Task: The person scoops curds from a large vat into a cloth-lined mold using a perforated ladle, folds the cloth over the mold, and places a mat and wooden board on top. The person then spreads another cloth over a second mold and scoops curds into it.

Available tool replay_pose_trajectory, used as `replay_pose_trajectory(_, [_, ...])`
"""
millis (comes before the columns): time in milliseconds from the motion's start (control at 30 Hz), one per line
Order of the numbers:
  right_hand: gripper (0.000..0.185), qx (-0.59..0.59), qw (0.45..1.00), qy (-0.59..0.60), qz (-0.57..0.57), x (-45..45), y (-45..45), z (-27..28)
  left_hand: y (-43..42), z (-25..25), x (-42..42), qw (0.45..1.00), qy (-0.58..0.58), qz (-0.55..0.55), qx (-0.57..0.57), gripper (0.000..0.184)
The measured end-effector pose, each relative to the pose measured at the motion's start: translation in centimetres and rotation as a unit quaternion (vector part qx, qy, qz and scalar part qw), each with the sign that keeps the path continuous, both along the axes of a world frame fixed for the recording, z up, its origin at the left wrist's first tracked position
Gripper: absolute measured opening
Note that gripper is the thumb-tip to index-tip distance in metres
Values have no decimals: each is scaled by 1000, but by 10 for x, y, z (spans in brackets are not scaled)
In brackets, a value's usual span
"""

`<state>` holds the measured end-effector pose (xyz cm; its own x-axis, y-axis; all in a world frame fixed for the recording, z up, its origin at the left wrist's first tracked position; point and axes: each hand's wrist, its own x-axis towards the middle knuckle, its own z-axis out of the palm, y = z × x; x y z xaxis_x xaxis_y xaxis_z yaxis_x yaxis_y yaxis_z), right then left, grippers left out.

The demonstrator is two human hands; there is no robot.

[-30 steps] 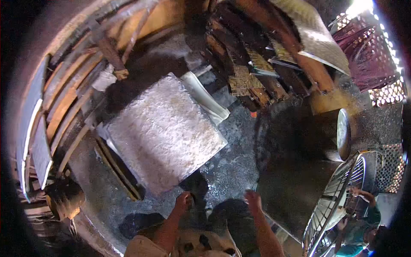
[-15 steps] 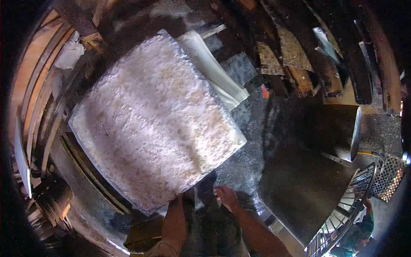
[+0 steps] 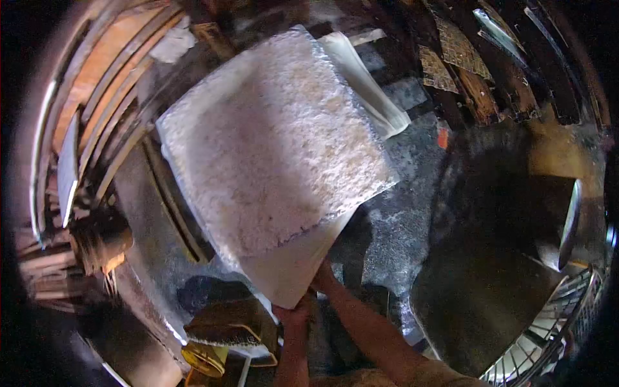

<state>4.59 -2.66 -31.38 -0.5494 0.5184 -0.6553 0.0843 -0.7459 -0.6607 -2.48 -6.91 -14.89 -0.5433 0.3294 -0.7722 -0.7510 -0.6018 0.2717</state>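
A large, squarish pale sheet (image 3: 271, 142) with a rough, crumbly-looking surface lies in front of me. Its near corner shows a smooth, pale flap (image 3: 290, 267), which looks lifted or folded. At the tip of this corner my left hand (image 3: 294, 314) is closed on the sheet, its fingers partly hidden. Just right of it, my right hand (image 3: 324, 277) is at the flap's edge and appears to grip it, the fingertips out of sight behind the sheet. Beneath the far right side, a smooth, folded pale sheet (image 3: 367, 84) sticks out.
On the right stand a dark flat panel (image 3: 483, 303) and a wire fan guard or rack (image 3: 548, 342). Curved boards (image 3: 122, 77) lean at the left. A yellow round container (image 3: 203, 358) is near my left arm. A small red scrap (image 3: 442, 138) lies on the grey floor.
My right hand, earlier apart from the sheet, has moved left to its near corner. That corner now shows a smooth flap. The view has shifted, so the sheet appears farther right and higher.
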Motion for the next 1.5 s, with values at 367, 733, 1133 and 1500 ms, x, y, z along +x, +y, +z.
replay_pose_trajectory(367, [34,-5,992,-2,-125,200,119,0,-77,45,61,957,-159,224,-90,53])
replay_pose_trajectory(733, [43,-36,911,55,-408,249,253,179,-210,-10,60,964,-52,250,-77,23])
replay_pose_trajectory(1133, [32,330,876,221,-273,153,442,274,-161,205,-173,889,440,127,8,34])
replay_pose_trajectory(1500, [19,500,866,-25,-1,-74,537,277,17,118,-439,681,610,-163,-369,33])
